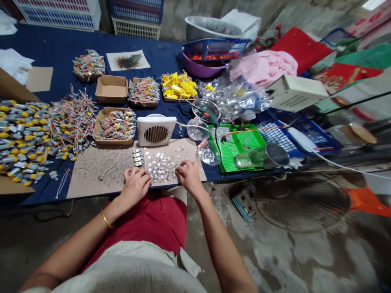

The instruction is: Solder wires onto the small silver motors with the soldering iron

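Observation:
My left hand [137,184] rests at the front of a cardboard sheet [91,162], fingers curled together; what they hold, if anything, is hidden. Just beyond it stands a short column of small motors [138,158] with silver bodies. My right hand [190,177] has thumb and fingers pinched at the right edge of the scattered small metal discs [161,166]; anything in the pinch is too small to make out. Some loose wires [109,169] lie on the sheet to the left. Behind the discs is a white-framed fan [157,130].
Yellow-capped motors [23,138] and wired parts [73,122] are heaped at left. Cardboard boxes [111,88] stand behind, one with yellow pieces [179,85]. A green basket [227,158], a soldering iron [210,116] and cables lie at right. A floor fan [299,199] stands below.

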### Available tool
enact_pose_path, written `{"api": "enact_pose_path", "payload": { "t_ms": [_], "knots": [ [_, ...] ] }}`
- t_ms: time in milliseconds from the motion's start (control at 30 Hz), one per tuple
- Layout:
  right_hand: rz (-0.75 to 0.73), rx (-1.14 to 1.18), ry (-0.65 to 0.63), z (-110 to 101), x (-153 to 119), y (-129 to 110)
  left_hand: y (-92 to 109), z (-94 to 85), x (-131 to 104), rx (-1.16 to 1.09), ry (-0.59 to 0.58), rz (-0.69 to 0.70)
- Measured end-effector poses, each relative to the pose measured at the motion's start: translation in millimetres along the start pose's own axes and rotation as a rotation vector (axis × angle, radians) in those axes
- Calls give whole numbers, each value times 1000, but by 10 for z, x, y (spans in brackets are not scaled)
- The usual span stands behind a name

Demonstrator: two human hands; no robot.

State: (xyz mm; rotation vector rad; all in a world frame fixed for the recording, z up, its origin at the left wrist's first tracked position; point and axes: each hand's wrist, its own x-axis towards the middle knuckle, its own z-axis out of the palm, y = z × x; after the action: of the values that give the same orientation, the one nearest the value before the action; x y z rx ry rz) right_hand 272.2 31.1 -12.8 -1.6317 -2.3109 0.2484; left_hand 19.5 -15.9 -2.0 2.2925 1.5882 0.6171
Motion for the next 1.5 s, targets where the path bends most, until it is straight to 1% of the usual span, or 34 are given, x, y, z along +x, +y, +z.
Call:
{"api": "enact_pose_path", "payload": {
  "t_ms": [233,367,467,567,667,800,900,1100,1333,1500],
  "knots": [
    [-14,-4,-41,20,-29,-63,65,34,-12,2,23,36],
    [-3,4,-30,17,55,-103,67,14,-41,-2,26,31],
    [-2,4,-14,56,141,-175,80,-2,-50,-3,9,29],
    [-23,2,-26,89,173,-238,98,-10,-56,-5,3,35],
    [-37,6,-40,45,130,-217,98,-11,-64,-14,4,32],
    [16,0,2,-91,23,-79,83,-3,-60,-28,-19,24],
    [21,-6,-5,-122,-45,-25,99,11,-40,-30,-34,33],
    [-50,-14,-75,-48,-78,-95,138,29,-42,-25,-25,53],
    [-66,-11,-69,-24,1,-179,73,29,-74,-13,-5,20],
    [-112,-14,-110,-11,-4,-234,101,77,-18,-13,-13,40]
  ]
}}
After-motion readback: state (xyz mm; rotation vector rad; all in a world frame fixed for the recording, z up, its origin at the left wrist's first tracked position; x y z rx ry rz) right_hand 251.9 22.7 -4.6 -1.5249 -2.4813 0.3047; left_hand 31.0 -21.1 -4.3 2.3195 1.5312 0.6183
